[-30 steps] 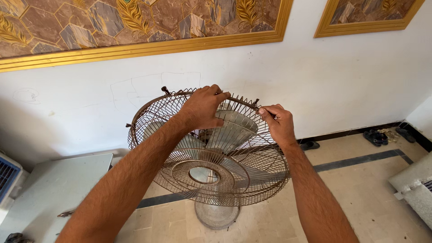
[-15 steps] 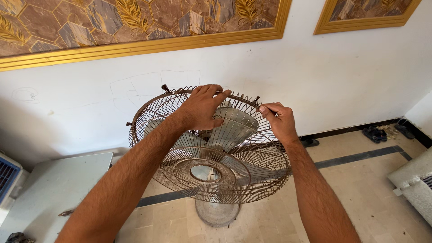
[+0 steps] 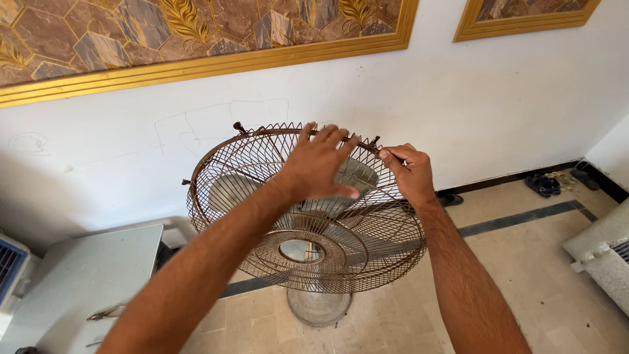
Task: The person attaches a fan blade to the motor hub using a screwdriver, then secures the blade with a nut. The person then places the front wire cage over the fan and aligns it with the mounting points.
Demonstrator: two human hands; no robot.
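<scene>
Person's body, head view. Two arms enter from the bottom edge of the frame.

Left arm: bare from the lower frame edge to the wrist; no sleeve in view; dark hair along the forearm. Left hand [image 3: 319, 167]: bare, no glove, no ring or watch visible; short nails.

Right arm: bare from the lower frame edge to the wrist; no sleeve in view; dark hair along the forearm. Right hand [image 3: 409, 172]: bare, no glove; wrist bare, no band or watch; knuckles and short nails visible.

No clothing shows anywhere on either limb.
</scene>
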